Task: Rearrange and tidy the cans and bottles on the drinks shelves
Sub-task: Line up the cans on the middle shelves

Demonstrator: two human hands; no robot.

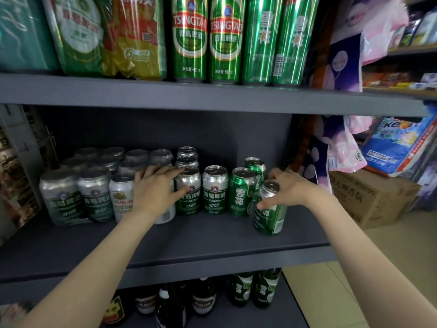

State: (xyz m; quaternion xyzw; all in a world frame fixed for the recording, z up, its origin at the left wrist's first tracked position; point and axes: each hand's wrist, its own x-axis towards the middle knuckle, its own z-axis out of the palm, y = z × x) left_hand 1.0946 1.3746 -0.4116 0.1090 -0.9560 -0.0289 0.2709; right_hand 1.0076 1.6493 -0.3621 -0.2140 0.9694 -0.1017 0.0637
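I take the middle shelf [189, 235] as my landmark; everything I handle stands on it. Largest on it, at its left end, is the wrapped pack of silver-green cans [78, 192]. If I shove sideways, it could slide as one block and knock the loose row crooked.

Right of the pack, my left hand [155, 188] curls over a white can [165, 214] that it mostly hides, fingertips touching the silver Tsingtao can [189, 190] beside it. Those cans stand shoulder to shoulder, so a careless pull could drag or topple a neighbour.

Near the shelf's right end and nearer its front lip than the row, my right hand [287, 188] grips the top of a green can [269, 209], thumb on its side. It stands just beside the green Snow can [241, 192]. It looks slightly tilted. Held only by the rim, it might slip or swing into the row, or tip off the front edge.
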